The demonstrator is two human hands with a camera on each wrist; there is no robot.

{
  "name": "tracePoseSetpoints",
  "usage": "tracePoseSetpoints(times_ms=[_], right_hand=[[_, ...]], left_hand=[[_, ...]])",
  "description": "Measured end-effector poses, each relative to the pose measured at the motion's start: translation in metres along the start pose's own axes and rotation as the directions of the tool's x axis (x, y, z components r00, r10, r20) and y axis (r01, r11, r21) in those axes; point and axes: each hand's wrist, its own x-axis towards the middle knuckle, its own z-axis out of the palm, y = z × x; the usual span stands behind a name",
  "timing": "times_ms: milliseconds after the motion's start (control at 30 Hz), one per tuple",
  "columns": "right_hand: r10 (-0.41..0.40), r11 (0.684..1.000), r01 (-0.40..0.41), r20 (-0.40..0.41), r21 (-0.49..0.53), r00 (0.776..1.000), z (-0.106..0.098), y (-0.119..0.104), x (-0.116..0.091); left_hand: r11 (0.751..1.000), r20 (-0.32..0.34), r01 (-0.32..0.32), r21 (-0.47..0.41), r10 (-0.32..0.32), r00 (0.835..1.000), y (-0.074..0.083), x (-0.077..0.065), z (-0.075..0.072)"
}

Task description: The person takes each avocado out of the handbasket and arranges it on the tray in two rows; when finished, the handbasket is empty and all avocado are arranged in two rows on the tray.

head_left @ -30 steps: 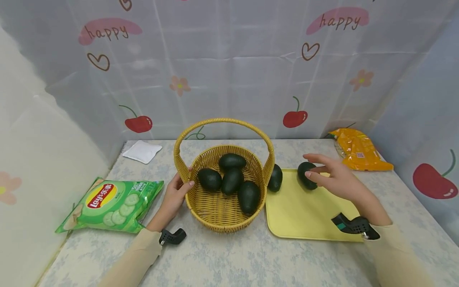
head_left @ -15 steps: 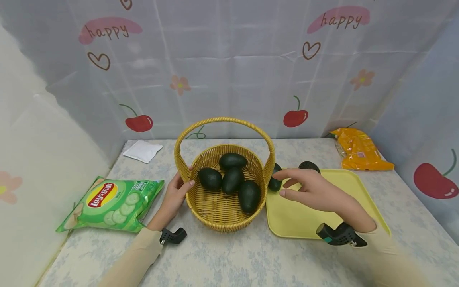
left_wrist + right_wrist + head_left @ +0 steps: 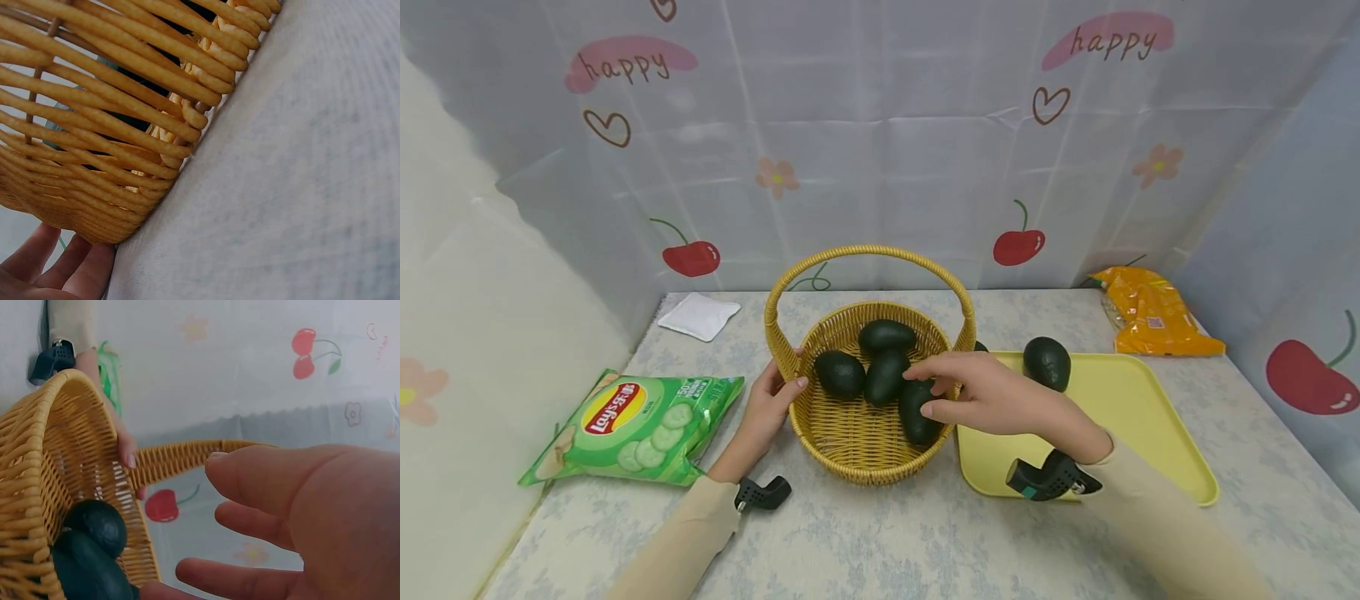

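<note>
A yellow wicker basket [image 3: 868,475] with a tall arched handle stands on the table with several dark green avocados [image 3: 838,375] inside. My left hand [image 3: 769,408] grips its left side, thumb at the rim; in the left wrist view its fingers [image 3: 87,269] lie against the outside of the weave. Over the basket's right rim hovers my right hand [image 3: 992,396], fingers loosely bent and holding nothing, partly covering the rightmost avocado [image 3: 917,417] inside. One avocado [image 3: 1047,363] lies on the yellow tray [image 3: 1120,433]; another [image 3: 981,346] beside the basket is mostly hidden by my right hand.
A green chip bag [image 3: 632,429] lies left of my left forearm. A white packet [image 3: 698,317] sits at the back left, and an orange snack bag [image 3: 1157,312] at the back right. A printed curtain [image 3: 880,150] hangs behind the table.
My right hand has moved left from the avocado on the tray, past the one beside the basket, to above the basket's right rim. The left hand and basket have stayed put.
</note>
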Motion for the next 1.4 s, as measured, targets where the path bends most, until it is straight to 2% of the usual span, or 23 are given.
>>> tracePoseSetpoints(times_ms=[233, 433, 733, 1100, 1400], right_hand=[[0.015, 1.0, -0.015, 0.055, -0.001, 0.998, 0.007, -0.007, 0.039], [0.07, 0.997, -0.065, 0.093, -0.048, 0.993, 0.014, -0.005, 0.078], [0.155, 0.984, -0.134, 0.19, -0.122, 0.97, 0.029, 0.002, 0.126], [0.244, 0.967, -0.225, 0.191, -0.115, 0.951, 0.046, 0.006, 0.156], [0.279, 0.948, -0.225, 0.25, -0.225, 0.927, 0.056, 0.0, 0.167]], left_hand=[[1.0, -0.006, -0.001, 0.009, 0.001, 1.0, 0.001, -0.001, -0.001], [1.0, -0.002, 0.001, 0.009, -0.001, 1.0, 0.001, -0.001, -0.001], [1.0, 0.004, 0.003, 0.007, -0.003, 1.0, -0.001, 0.0, -0.001], [1.0, 0.009, 0.015, 0.013, -0.015, 1.0, 0.0, 0.001, -0.001], [1.0, 0.003, 0.013, 0.011, -0.013, 1.0, 0.0, 0.001, -0.001]])
